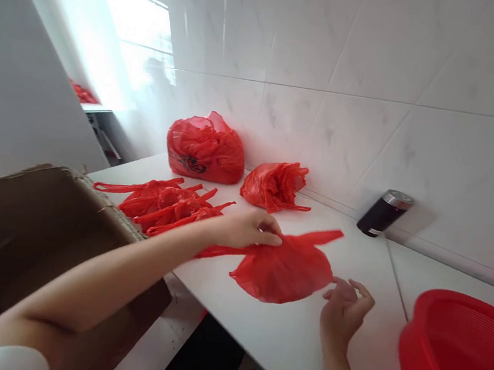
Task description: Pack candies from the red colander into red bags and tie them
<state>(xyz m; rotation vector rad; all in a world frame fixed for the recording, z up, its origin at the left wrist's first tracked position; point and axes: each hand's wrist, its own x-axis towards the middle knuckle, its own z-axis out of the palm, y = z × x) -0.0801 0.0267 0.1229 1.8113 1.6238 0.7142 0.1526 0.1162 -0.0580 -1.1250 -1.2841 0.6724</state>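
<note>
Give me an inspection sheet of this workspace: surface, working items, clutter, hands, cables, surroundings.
Surface: white table, seam near the bottle.
Job's things: red bag in hand; more small bags grouped beside the open box.
Clutter: large bag and crumpled bag by the wall; bottle; red basket.
Hands: left grips the bag; right beside it, fingers loosely curled.
Cables: nothing seen.
Surroundings: tiled wall, bright window.

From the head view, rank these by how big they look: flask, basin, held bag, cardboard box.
Largest to smallest:
1. Cardboard box, partly out of frame
2. Basin, likewise
3. Bag in the left hand
4. Flask
</note>
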